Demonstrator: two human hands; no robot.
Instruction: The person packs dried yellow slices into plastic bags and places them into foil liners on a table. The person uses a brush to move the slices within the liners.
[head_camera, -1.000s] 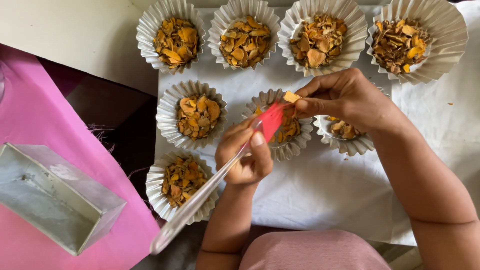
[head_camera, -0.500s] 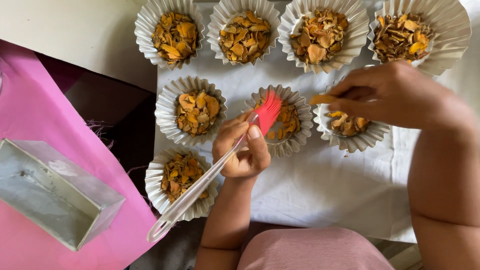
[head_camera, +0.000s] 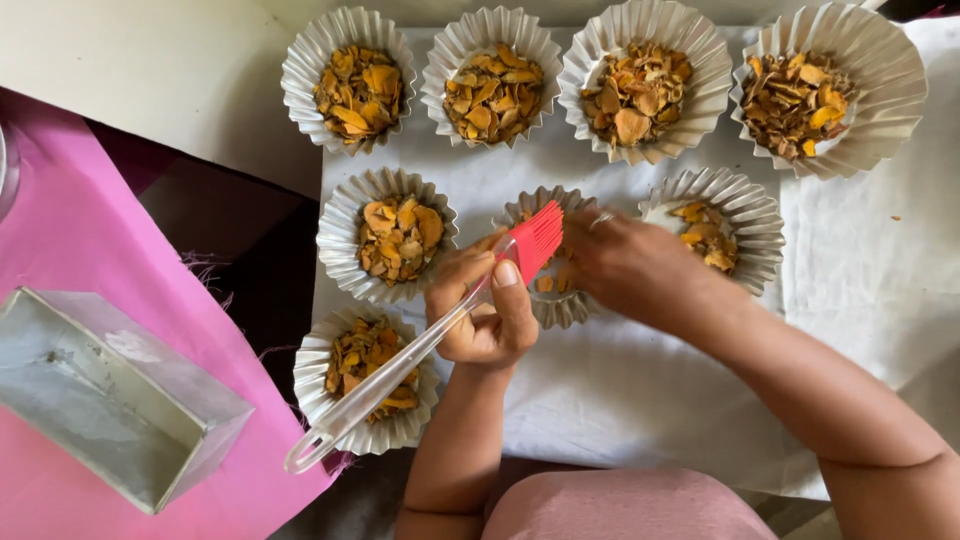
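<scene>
Both hands meet over the middle fluted white paper cup (head_camera: 556, 300), which sits in the second row on the white cloth (head_camera: 640, 400) covering the counter. Left hand (head_camera: 485, 305) is closed around the pastry brush with a clear plastic handle and red silicone bristles (head_camera: 430, 340), thumb pressed on the neck just below the bristles. Right hand (head_camera: 640, 265) lies palm down with its fingers curled into that same cup; whether it grips anything there cannot be told, since the fingertips are hidden.

Far left, a rectangular grey metal loaf tin (head_camera: 105, 395) rests on a pink sheet (head_camera: 70, 230), well apart from the hands. Next comes a dark strip of bare counter (head_camera: 250, 250). Then the cups begin: a lower-left paper cup of dried yellow-orange slices (head_camera: 360, 380), partly crossed by the brush handle, and a mid-left cup of the same slices (head_camera: 390, 235) just beside the left hand. Along the top stand four larger filled paper cups (head_camera: 640, 85) in a row. Right of the hands, another fluted cup (head_camera: 720, 225) is partly covered by the right hand.

The brush's long axis runs diagonally, its looped handle end pointing lower left and its bristles pointing upper right, over the middle cup's rim.
</scene>
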